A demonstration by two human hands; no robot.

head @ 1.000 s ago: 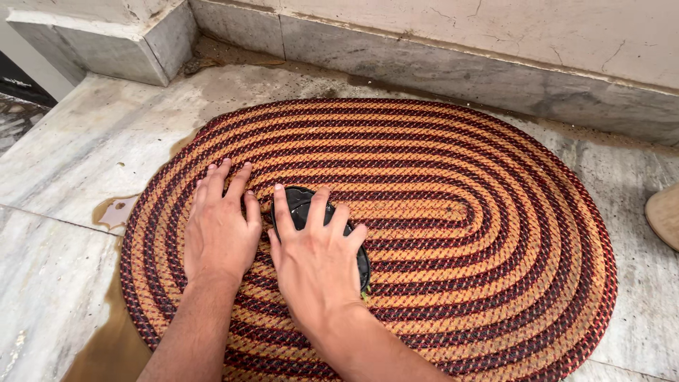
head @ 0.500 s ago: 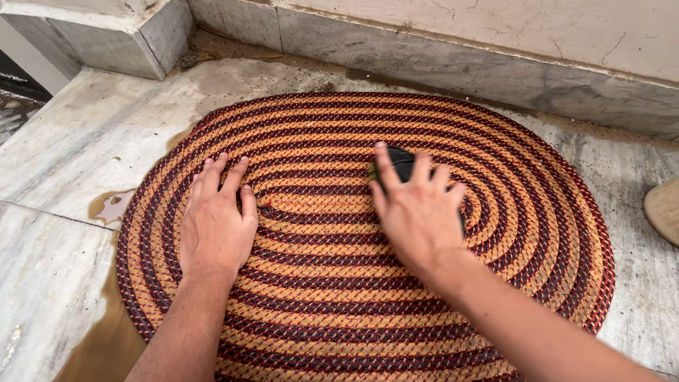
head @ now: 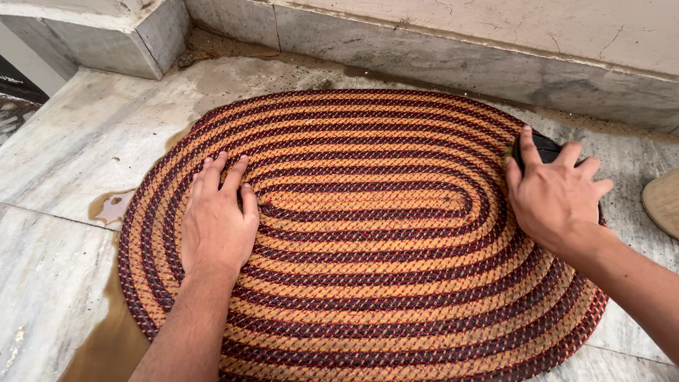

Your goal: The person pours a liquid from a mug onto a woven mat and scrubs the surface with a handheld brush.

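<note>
An oval braided mat point(head: 368, 233) with orange and dark red rings lies on a marble floor. My left hand point(head: 216, 219) presses flat on the mat's left part, fingers spread. At the mat's right edge my right hand point(head: 555, 194) grips a black scrubbing brush point(head: 544, 147). Only the brush's dark top shows past my fingers, with a bit of green at its side.
Brown dirty water point(head: 106, 206) pools on the marble floor point(head: 64, 148) left of the mat and along its lower left edge. A grey stone skirting point(head: 453, 64) runs along the wall behind. A tan object point(head: 663, 201) shows at the right edge.
My right hand has swept the brush from the mat's middle across to its right edge. My left hand has stayed in place on the mat.
</note>
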